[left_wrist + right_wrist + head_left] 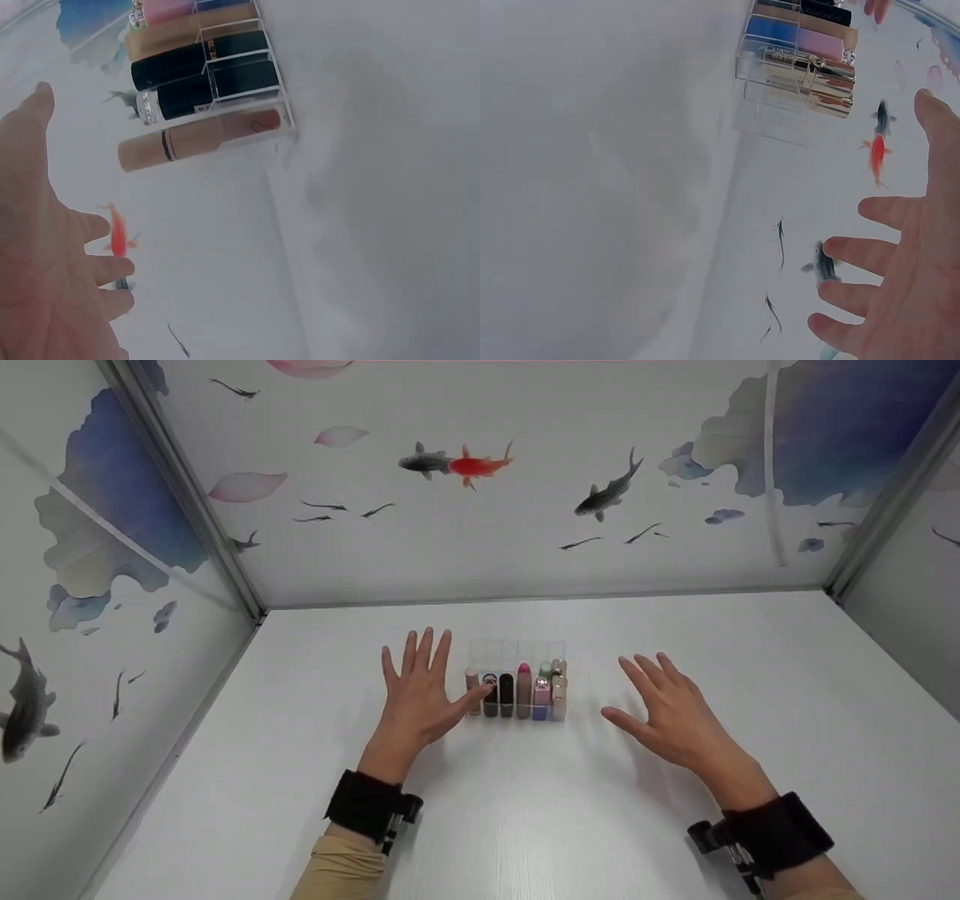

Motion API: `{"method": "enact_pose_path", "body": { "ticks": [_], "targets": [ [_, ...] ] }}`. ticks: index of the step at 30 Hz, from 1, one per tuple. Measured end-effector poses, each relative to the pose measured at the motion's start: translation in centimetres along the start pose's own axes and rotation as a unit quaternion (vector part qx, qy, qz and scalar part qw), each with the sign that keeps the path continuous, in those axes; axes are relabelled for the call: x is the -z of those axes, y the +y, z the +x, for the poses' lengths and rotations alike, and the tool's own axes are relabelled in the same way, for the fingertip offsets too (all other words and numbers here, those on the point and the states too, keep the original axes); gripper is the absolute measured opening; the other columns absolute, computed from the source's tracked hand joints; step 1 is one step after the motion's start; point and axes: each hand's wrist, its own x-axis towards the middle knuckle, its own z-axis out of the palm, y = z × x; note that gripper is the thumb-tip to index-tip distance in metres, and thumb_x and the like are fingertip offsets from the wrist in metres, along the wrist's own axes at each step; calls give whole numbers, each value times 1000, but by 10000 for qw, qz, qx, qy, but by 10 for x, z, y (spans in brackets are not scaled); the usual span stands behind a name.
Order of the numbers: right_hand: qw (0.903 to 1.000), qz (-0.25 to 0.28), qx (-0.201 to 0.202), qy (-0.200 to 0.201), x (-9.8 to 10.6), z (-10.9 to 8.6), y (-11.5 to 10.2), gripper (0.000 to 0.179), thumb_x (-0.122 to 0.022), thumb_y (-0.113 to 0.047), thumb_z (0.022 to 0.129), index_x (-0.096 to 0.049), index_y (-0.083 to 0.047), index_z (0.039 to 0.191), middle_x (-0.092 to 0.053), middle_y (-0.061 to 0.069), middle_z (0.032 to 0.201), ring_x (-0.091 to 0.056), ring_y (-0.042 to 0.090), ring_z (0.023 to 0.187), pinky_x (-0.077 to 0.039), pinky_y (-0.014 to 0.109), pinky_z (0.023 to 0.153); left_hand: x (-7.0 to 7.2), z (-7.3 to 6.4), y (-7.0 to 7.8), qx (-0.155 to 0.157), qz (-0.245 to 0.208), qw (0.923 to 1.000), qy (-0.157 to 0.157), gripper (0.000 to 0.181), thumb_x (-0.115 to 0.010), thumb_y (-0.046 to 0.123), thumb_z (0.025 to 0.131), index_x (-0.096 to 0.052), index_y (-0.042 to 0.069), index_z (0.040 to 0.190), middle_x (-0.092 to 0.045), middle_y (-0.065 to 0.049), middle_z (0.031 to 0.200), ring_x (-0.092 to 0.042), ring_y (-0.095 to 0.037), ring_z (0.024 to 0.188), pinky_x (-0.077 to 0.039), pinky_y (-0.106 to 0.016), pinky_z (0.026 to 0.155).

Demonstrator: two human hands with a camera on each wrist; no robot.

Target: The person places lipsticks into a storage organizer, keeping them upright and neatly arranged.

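A clear plastic organizer [517, 651] with several compartments stands on the white table, its front row filled with lipstick and lip gloss tubes. Among them are a beige-pink tube [202, 139], two black tubes, a brown tube with a pink top [523, 690], a pink-and-blue tube [541, 699] and gold-capped tubes [832, 86]. My left hand [416, 701] is spread, fingers straight, left of the organizer; its thumb overlaps the front tubes in the head view. Off to the organizer's right, my right hand [671, 716] hovers with fingers extended. Neither hand holds anything.
White panels printed with fish [480, 465], petals and blue leaves enclose the table [510, 825] at the back and sides. Metal corner posts [191, 487] stand where the panels meet. Each wrist wears a black strap [780, 836] with a small camera.
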Motion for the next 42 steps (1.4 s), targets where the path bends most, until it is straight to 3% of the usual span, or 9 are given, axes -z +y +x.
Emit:
{"method": "enact_pose_path", "body": {
  "ticks": [10, 18, 24, 42],
  "targets": [
    [9988, -122, -241, -420, -4, -9, 5, 96, -47, -74, 81, -16, -17, 152, -15, 18, 157, -3, 46, 143, -13, 69, 107, -8, -8, -26, 490, 231, 9969, -568, 114, -32, 89, 72, -4, 14, 152, -6, -17, 158, 5, -36, 146, 8, -65, 110],
    [9986, -111, -255, -445, -4, -11, 8, 96, -48, -73, 81, -17, -16, 152, -16, 18, 157, -3, 46, 143, -12, 69, 107, -9, -9, -25, 580, 190, 9959, -667, 116, -29, 90, 71, -6, 11, 152, -11, -19, 157, 1, -38, 146, 7, -66, 110],
    [9986, -131, -229, -450, -5, -10, 8, 97, -47, -75, 80, -18, -16, 152, -15, 18, 157, -2, 46, 143, -11, 68, 108, -11, -11, -28, 604, 178, 9964, -569, 116, -32, 89, 71, -9, 10, 152, -15, -20, 156, -3, -38, 146, 6, -66, 110],
    [9984, -275, -275, -398, -3, -9, 7, 99, -45, -77, 79, -20, -16, 151, -16, 19, 156, -2, 46, 143, -10, 69, 108, -14, -10, -29, 642, 131, 9955, -690, 115, -33, 88, 72, -8, 8, 152, -14, -20, 156, -2, -39, 145, 8, -66, 109]
  ]
}}
